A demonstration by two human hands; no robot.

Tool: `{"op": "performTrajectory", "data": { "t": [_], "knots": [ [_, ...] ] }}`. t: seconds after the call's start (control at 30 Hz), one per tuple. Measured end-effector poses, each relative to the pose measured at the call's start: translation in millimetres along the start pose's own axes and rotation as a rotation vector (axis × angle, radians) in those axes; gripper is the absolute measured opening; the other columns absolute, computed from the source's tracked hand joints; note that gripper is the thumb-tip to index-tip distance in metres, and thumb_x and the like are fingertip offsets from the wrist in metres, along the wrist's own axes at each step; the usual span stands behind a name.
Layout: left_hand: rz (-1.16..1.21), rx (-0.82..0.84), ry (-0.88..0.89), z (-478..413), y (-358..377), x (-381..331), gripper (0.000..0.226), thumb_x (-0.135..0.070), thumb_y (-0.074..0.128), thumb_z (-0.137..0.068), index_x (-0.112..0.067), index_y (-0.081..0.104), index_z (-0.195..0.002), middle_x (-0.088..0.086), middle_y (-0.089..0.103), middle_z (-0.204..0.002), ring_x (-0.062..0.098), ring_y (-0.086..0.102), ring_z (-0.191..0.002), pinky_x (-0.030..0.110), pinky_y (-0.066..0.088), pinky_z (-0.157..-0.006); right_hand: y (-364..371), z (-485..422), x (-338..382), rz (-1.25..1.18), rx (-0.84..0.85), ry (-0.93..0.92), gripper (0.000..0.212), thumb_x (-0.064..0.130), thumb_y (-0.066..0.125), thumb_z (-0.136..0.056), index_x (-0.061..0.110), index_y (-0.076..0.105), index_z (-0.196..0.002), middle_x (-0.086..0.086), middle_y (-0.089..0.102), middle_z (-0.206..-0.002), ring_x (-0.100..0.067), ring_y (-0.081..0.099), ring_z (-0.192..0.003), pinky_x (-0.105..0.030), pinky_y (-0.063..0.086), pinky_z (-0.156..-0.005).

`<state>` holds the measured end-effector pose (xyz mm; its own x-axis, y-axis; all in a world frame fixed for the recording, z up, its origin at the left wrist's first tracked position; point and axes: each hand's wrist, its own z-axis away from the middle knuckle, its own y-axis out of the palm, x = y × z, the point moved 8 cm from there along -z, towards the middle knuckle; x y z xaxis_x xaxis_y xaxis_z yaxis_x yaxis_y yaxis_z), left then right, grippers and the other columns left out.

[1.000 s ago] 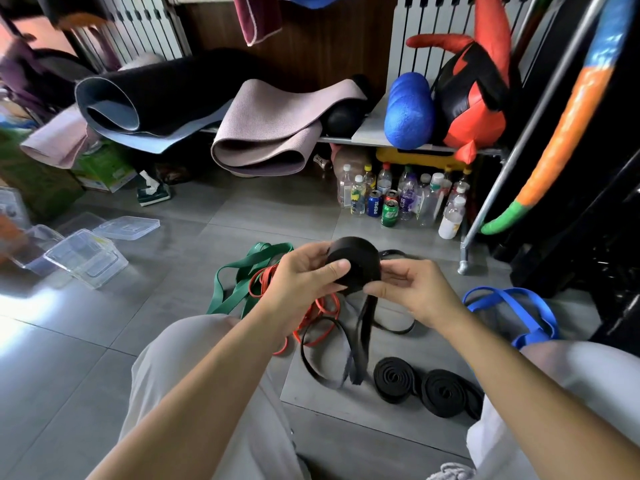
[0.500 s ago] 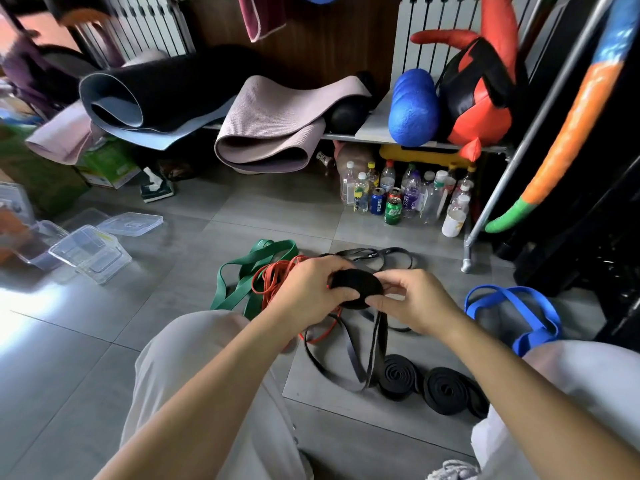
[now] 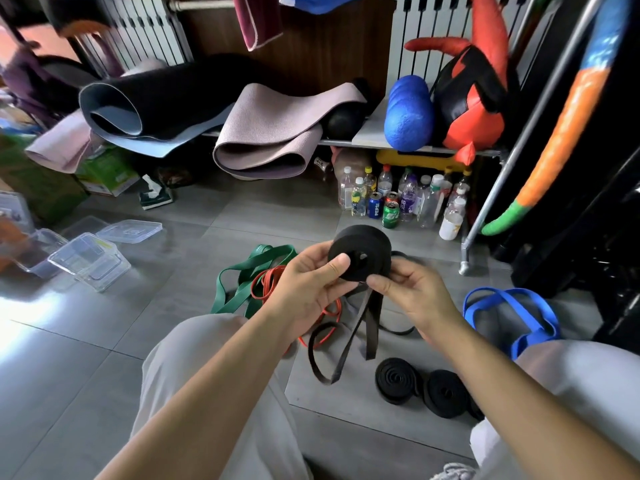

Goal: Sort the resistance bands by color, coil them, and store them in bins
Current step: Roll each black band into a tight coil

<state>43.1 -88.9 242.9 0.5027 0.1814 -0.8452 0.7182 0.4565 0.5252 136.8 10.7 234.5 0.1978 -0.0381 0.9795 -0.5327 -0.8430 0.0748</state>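
Black rubber, half wound into a fat roll (image 3: 360, 252), sits pinched between the fingers of both hands, held up above the floor in front of the knees. The left hand (image 3: 308, 289) closes on it with the thumb pressed flat against the near face beside the hollow centre and the other fingers wrapped behind. The right hand (image 3: 412, 292) grips the lower edge with thumb and forefinger, just where the unwound tail (image 3: 349, 341) drops away in a long loop to the floor. Both wrists are raised and turned inward, forearms reaching forward over the thighs.

Judging by what lies around, the job is at an early stage. Two finished black coils (image 3: 398, 381) lie side by side, touching, on the floor near the right knee. A green band (image 3: 242, 285) and an orange band (image 3: 268, 284) lie tangled together beyond the left hand, and a blue band (image 3: 509, 313) lies loose by the right leg, all uncoiled. The clear bins (image 3: 88, 261) stand well apart on the left; no coil is visible in them, though the far ones are partly cut off.
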Motion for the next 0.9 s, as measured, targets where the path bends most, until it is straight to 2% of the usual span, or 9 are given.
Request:
{"op": "performTrajectory", "data": {
  "t": [0.07, 0.13, 0.23, 0.3, 0.43, 0.5, 0.63, 0.77, 0.9],
  "knots": [
    [-0.12, -0.063, -0.009, -2, -5, 4, 0.026, -0.009, 0.065, -0.081, -0.005, 0.061, -0.106, 0.012, 0.07, -0.097, 0.022, 0.069, -0.089, 0.027, 0.058, -0.071, -3, -2, -2, 0.02, -0.016, 0.005, 0.023, 0.003, 0.069, -0.076, 0.022, 0.069, -0.09, 0.012, 0.074, -0.086, -0.002, 0.068, -0.086, -0.012, 0.049, -0.075],
    [-0.457, -0.15, 0.026, -4, -12, 0, 0.021, -0.008, 0.064, -0.086, -0.011, 0.061, -0.107, 0.006, 0.069, -0.097, 0.018, 0.068, -0.09, 0.03, 0.058, -0.074, -8, -4, -4, 0.063, -0.024, 0.035, 0.03, -0.006, 0.066, -0.078, 0.021, 0.068, -0.089, 0.015, 0.073, -0.081, 0.002, 0.068, -0.081, -0.01, 0.049, -0.072],
    [-1.034, -0.21, 0.189, -3, -13, -15, 0.048, -0.017, 0.071, -0.082, -0.022, 0.051, -0.125, -0.014, 0.058, -0.111, 0.006, 0.057, -0.105, 0.02, 0.051, -0.083, -12, -5, -9, 0.172, 0.024, 0.087, 0.03, -0.006, 0.069, -0.077, 0.018, 0.068, -0.096, 0.015, 0.071, -0.085, 0.003, 0.067, -0.08, -0.01, 0.049, -0.073],
    [-1.241, -0.128, 0.316, -1, -2, -19, 0.06, -0.023, 0.073, -0.079, -0.029, 0.046, -0.132, -0.014, 0.054, -0.119, 0.003, 0.05, -0.11, 0.015, 0.041, -0.09, -11, -3, -15, 0.281, 0.098, 0.127, 0.03, -0.001, 0.071, -0.077, 0.023, 0.069, -0.096, 0.015, 0.071, -0.087, 0.002, 0.068, -0.082, -0.012, 0.05, -0.074],
    [-1.45, -0.018, 0.275, 0, 3, -9, 0.035, -0.023, 0.072, -0.078, -0.028, 0.064, -0.113, -0.015, 0.063, -0.095, 0.006, 0.058, -0.092, -0.001, 0.035, -0.071, -6, 1, -22, 0.573, 0.18, 0.13, 0.025, 0.01, 0.076, -0.076, 0.029, 0.071, -0.091, 0.008, 0.074, -0.085, -0.008, 0.069, -0.083, -0.029, 0.054, -0.08],
    [-1.374, -0.078, 0.241, -2, -4, -12, 0.031, -0.02, 0.074, -0.076, -0.025, 0.068, -0.106, -0.013, 0.066, -0.091, 0.008, 0.062, -0.086, 0.004, 0.042, -0.071, -7, 0, -17, 0.561, 0.148, 0.105, 0.028, 0.012, 0.079, -0.073, 0.032, 0.071, -0.091, 0.008, 0.074, -0.085, -0.007, 0.069, -0.082, -0.031, 0.054, -0.081],
    [-0.981, -0.129, 0.262, 0, -4, -21, 0.028, -0.006, 0.075, -0.075, -0.026, 0.068, -0.094, -0.006, 0.071, -0.09, 0.014, 0.069, -0.083, 0.025, 0.056, -0.078, -14, -5, 0, 0.382, 0.074, 0.052, 0.04, 0.008, 0.08, -0.068, 0.039, 0.067, -0.089, 0.02, 0.071, -0.083, 0.001, 0.068, -0.084, -0.017, 0.052, -0.08],
    [-0.64, -0.135, 0.269, 3, -2, -22, 0.028, 0.001, 0.07, -0.078, -0.022, 0.068, -0.094, -0.001, 0.073, -0.087, 0.016, 0.07, -0.084, 0.027, 0.055, -0.072, -15, -7, 8, 0.225, 0.034, -0.004, 0.038, 0.001, 0.076, -0.067, 0.029, 0.068, -0.091, 0.022, 0.072, -0.08, 0.003, 0.068, -0.082, -0.009, 0.049, -0.074],
    [-0.192, -0.148, 0.172, 3, -5, -18, 0.025, -0.01, 0.068, -0.072, -0.012, 0.067, -0.097, 0.006, 0.074, -0.088, 0.021, 0.07, -0.085, 0.024, 0.057, -0.066, -15, -7, 5, 0.147, 0.01, -0.009, 0.033, -0.001, 0.074, -0.069, 0.02, 0.069, -0.093, 0.022, 0.071, -0.078, 0.004, 0.068, -0.078, -0.007, 0.049, -0.071]
  ]
}}
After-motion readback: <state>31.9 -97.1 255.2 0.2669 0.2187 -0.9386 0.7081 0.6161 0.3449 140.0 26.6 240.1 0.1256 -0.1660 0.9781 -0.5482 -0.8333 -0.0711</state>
